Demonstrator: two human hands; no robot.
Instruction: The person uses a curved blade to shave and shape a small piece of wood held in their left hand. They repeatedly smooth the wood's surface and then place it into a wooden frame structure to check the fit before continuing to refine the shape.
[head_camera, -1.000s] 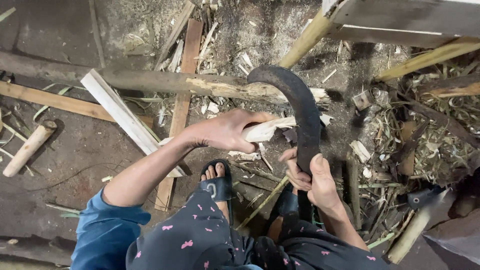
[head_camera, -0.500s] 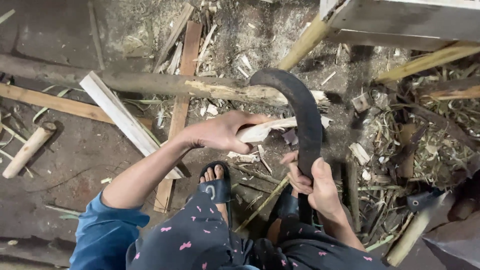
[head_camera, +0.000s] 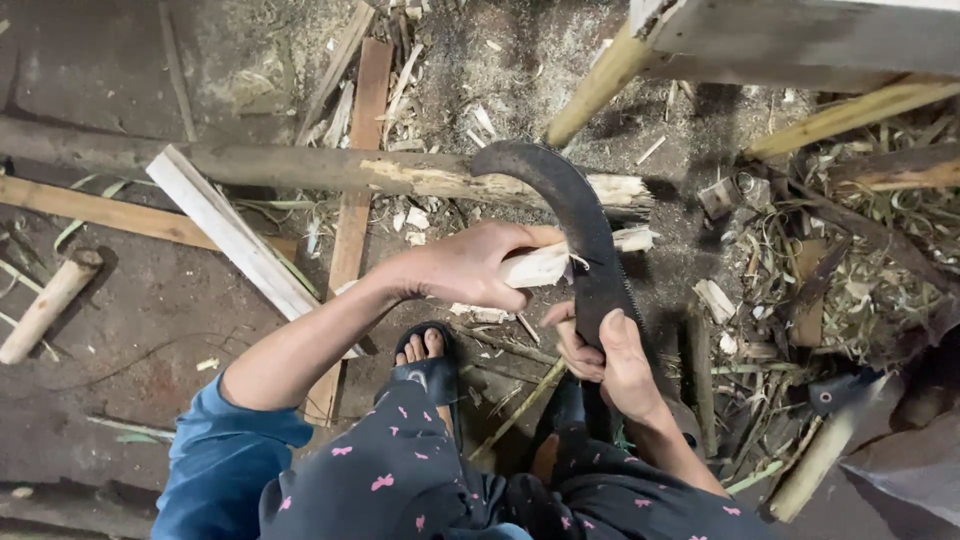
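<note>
Little has shifted since the earlier frames: the right hand sits slightly lower on the curved blade, while the pale split stick stays pressed against it.

From the left, one short round peg (head_camera: 47, 306) lies on the dirt floor (head_camera: 120, 90), then one white slat (head_camera: 232, 235) leaning across one long rough log (head_camera: 330, 168). At centre the left hand (head_camera: 462, 266) has its fingers clenched around one pale split stick (head_camera: 560, 258), holding it crosswise against the edge of one dark sickle-shaped blade (head_camera: 580, 225). Below, one sandalled foot (head_camera: 428, 362) shows between the knees. The right hand (head_camera: 608, 362) wraps its fingers about the blade's lower part, steadying it upright. The small change suggests the stick is being shaved against the fixed edge. Further right lie scattered chips and leaf litter (head_camera: 800, 270).
</note>
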